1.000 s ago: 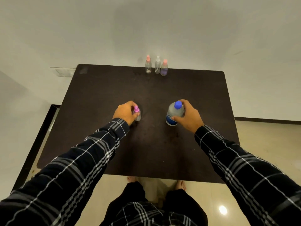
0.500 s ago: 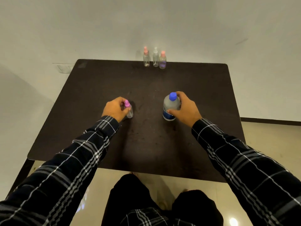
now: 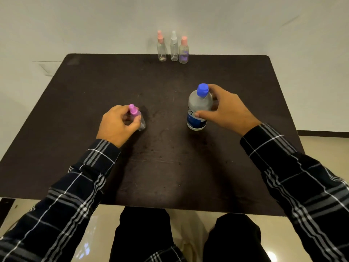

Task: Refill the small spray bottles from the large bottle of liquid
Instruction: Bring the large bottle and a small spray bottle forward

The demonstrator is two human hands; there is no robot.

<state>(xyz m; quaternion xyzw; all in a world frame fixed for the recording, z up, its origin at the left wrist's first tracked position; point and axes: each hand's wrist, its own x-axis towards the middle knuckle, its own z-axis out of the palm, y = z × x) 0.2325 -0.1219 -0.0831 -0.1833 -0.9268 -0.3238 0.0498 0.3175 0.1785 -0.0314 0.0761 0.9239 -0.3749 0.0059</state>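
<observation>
Right now my left hand (image 3: 118, 125) is wrapped around a small clear spray bottle with a pink-purple top (image 3: 136, 118), fingers curled about its neck and body, and the bottle leans slightly to the right while its base sits on the dark brown table (image 3: 94, 87). My right hand (image 3: 226, 110) is on the large bottle (image 3: 198, 110), a clear one with a blue cap and a blue label, standing upright on the table; my thumb presses the front of the label and my fingers reach round the shoulder behind it, so I have it gripped. These two bottles stand near each other around the middle of the table, apart and not touching. At the far edge three more small spray bottles (image 3: 172, 48) stand upright in a tight row against the wall: two with pink tops and a white-topped one between them. My plaid sleeves (image 3: 294, 178) cover both forearms.
</observation>
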